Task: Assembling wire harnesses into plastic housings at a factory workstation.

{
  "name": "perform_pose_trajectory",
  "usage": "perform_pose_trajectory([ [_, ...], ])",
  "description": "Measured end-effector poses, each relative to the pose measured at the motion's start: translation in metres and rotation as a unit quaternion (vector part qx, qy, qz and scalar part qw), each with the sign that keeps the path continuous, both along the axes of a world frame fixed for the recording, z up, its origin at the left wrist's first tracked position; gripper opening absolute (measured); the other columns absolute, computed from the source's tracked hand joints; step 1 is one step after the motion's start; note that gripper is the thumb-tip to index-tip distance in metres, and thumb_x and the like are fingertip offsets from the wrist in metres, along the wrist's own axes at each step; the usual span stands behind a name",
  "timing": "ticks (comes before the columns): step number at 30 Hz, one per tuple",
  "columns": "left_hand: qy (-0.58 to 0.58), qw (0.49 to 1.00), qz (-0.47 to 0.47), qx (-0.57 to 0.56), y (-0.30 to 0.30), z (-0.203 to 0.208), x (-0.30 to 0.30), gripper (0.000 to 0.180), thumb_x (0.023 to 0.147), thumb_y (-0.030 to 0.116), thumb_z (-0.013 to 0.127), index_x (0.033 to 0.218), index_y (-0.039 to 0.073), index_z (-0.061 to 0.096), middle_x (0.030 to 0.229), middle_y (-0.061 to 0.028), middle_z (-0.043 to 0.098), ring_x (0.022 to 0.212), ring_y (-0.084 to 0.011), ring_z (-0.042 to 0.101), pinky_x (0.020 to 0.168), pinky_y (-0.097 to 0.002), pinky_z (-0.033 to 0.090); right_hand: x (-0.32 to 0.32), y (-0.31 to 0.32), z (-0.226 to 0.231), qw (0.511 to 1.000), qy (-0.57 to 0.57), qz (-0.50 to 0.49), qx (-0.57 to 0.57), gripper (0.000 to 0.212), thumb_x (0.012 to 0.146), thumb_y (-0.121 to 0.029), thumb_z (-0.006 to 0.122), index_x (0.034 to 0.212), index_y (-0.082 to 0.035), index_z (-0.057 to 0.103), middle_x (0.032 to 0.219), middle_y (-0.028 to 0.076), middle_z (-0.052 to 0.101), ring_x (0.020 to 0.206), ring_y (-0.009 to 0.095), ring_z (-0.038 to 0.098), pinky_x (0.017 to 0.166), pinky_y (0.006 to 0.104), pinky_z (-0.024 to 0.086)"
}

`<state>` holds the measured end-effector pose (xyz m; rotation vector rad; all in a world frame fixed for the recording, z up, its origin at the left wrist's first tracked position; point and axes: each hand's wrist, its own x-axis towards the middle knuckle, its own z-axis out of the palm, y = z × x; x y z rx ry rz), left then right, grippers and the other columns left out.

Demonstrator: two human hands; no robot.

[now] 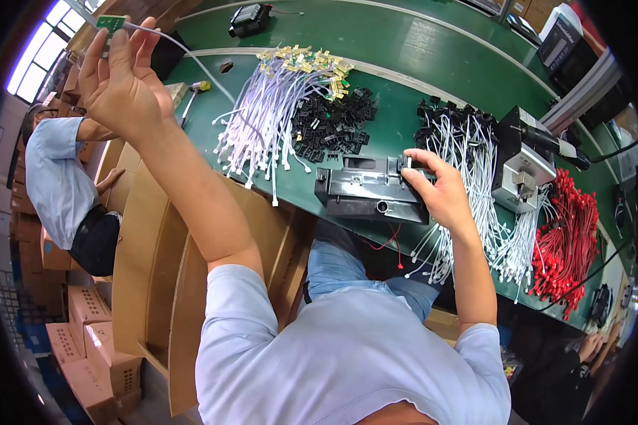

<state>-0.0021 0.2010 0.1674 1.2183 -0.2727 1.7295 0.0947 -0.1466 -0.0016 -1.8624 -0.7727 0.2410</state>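
My left hand (131,99) is raised at the upper left, its thumb and fingers pinching a small green circuit board (111,24). From the board a white cable (184,48) runs down toward the bench. At the bench's front edge lies a black plastic housing (361,185) with a round hole in its near side. My right hand (443,193) grips the right end of this housing, thumb and fingertips closed at its upper edge. Left of the housing are a bundle of white cables (252,117) with yellowish ends and a heap of small black plastic clips (333,131).
Right of my right hand lie white cables with black connectors (468,163), a metal-fronted device (524,170) and red-tipped wires (567,241). A screwdriver (193,99) is at the left. An open cardboard box (142,283) stands beside me. Another person (60,170) is at the far left.
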Motion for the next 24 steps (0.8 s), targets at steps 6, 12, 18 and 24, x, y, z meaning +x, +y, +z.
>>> perform_pose_trajectory([
  [6, 0.299, 0.933, 0.18, 0.085, 0.012, -0.033, 0.017, 0.017, 0.085, 0.003, 0.068, 0.103, 0.003, 0.07, 0.08, -0.0095, 0.07, 0.071, -0.0166, 0.069, 0.065, -0.0278, 0.055, 0.0, 0.0, -0.001, 1.0, 0.022, -0.001, 0.004, 0.031, 0.088, -0.011, 0.068, 0.117, -0.001, 0.063, 0.1, 0.005, 0.068, 0.091, 0.013, 0.061, 0.084, 0.0275, 0.049],
  [12, 0.383, 0.91, 0.151, 0.043, -0.015, -0.053, 0.008, 0.017, 0.084, 0.002, 0.068, 0.102, 0.002, 0.069, 0.077, -0.0087, 0.069, 0.07, -0.0148, 0.069, 0.063, -0.0251, 0.054, -0.001, 0.0, -0.006, 0.999, 0.051, 0.002, 0.015, 0.031, 0.089, -0.01, 0.068, 0.118, -0.003, 0.063, 0.099, 0.002, 0.066, 0.09, 0.01, 0.06, 0.082, 0.0254, 0.049],
  [18, 0.097, 0.987, 0.122, 0.033, -0.031, -0.023, -0.051, 0.015, 0.085, -0.008, 0.065, 0.1, -0.008, 0.062, 0.086, -0.0203, 0.067, 0.072, -0.027, 0.07, 0.066, -0.0342, 0.061, -0.003, -0.002, -0.007, 0.999, 0.044, 0.011, 0.028, 0.03, 0.089, -0.009, 0.067, 0.118, -0.003, 0.063, 0.098, 0.001, 0.064, 0.088, 0.009, 0.058, 0.08, 0.0238, 0.048],
  [24, 0.163, 0.973, 0.138, 0.083, -0.027, -0.024, -0.067, 0.015, 0.085, -0.005, 0.066, 0.1, -0.004, 0.065, 0.087, -0.0169, 0.069, 0.075, -0.022, 0.069, 0.069, -0.0308, 0.059, -0.004, -0.001, -0.007, 0.998, 0.047, 0.016, 0.035, 0.03, 0.089, -0.008, 0.066, 0.119, -0.003, 0.063, 0.1, 0.002, 0.065, 0.089, 0.009, 0.059, 0.081, 0.0239, 0.049],
])
